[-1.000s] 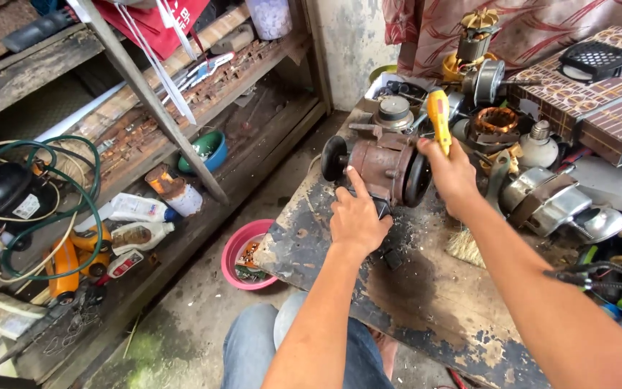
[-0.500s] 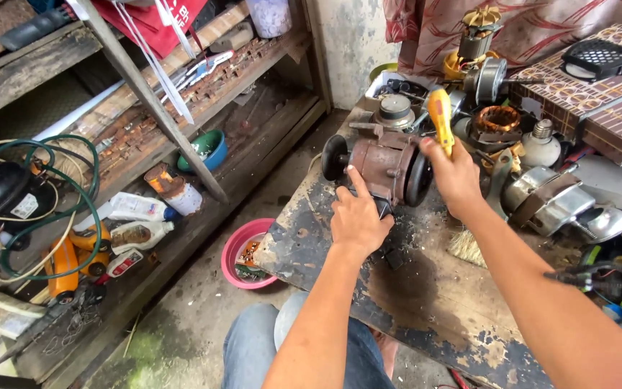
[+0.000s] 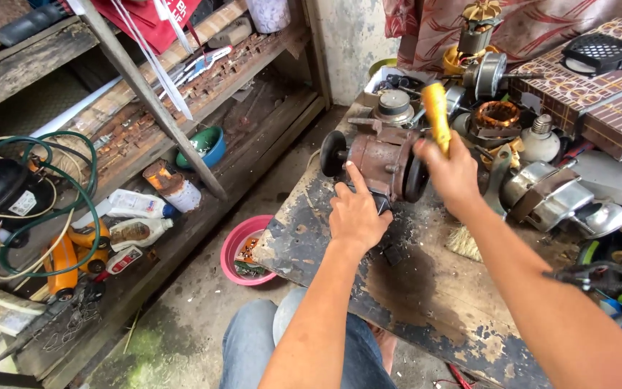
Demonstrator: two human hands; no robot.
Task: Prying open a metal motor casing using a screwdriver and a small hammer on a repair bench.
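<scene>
Rust-brown and grimy, the old electric motor [image 3: 383, 160] sits near the left edge of the worn table [image 3: 426, 288], its black pulley [image 3: 332, 153] pointing left. Compared with a second ago almost nothing has shifted: the left hand [image 3: 358, 212] still presses on the motor's near side, forefinger stretched up along the casing, while the right hand [image 3: 455, 173] stays clamped around a yellow-handled tool [image 3: 437, 124] held at the motor's right end; its tip is hidden. So the work looks to be holding steady, the motor merely braced. On the shelf at left lie white squeeze bottles [image 3: 138, 205], an orange bottle [image 3: 62, 263] and a cylindrical can [image 3: 170, 186]; a red bag [image 3: 167, 18] hangs far left.
</scene>
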